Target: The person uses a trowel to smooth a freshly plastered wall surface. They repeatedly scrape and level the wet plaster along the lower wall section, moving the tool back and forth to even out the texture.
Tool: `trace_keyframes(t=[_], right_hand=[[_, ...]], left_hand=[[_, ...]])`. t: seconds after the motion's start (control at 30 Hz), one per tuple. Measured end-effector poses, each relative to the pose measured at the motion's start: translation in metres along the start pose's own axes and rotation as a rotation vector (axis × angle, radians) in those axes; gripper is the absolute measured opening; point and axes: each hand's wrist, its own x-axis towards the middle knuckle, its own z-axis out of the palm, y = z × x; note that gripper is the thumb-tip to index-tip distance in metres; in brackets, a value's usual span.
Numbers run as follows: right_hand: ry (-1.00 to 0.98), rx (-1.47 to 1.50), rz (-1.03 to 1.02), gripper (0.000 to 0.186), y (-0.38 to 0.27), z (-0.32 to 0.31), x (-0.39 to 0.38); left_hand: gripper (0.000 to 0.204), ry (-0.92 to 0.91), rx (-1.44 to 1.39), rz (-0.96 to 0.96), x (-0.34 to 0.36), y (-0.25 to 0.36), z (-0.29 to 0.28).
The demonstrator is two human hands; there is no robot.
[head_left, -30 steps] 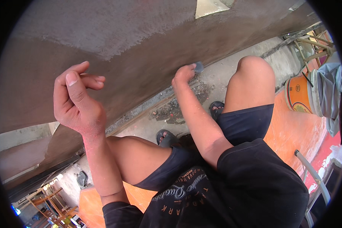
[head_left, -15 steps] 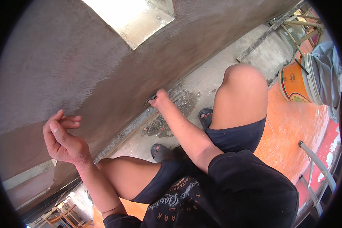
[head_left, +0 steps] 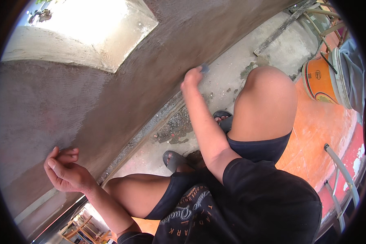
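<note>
My right hand reaches to the foot of the wall, its fingers closed round a small grey-blue flat piece. Motion blurs this piece, and its kind cannot be made out. It is close to where the plastered wall meets the concrete strip. My left hand is held up in front of the wall on the left, with loosely bent fingers and the thumb apart. Nothing shows in it. Pinkish dust sticks to its wrist. The wall's brown plaster looks darker and smoother low down, paler and rougher above.
A window-like opening with a pale ledge cuts through the wall. Crumbs of mortar lie by my sandalled feet. A wooden batten rests on the concrete at upper right. An orange bucket with grey cloth and metal tubing stand at right.
My right hand has moved up and right along the wall's foot with the grey-blue piece. My left hand is lower in the picture. The view has shifted, showing more of the opening.
</note>
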Motion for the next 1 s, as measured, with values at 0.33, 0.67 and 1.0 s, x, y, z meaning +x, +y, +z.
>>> trace_keyframes(t=[0.33, 0.67, 1.0], right_hand=[[-0.048, 0.106, 0.642, 0.053, 0.087, -0.013, -0.006], [-0.218, -0.101, 0.786, 0.047, 0.102, -0.022, -0.101], [-0.122, -0.143, 0.306, 0.058, 0.171, -0.044, -0.024]], left_hand=[[0.034, -0.078, -0.114, -0.024, 0.000, 0.000, -0.013], [0.034, -0.251, -0.305, -0.077, -0.016, 0.003, -0.060], [0.033, -0.236, -0.350, -0.111, -0.034, -0.020, -0.107]])
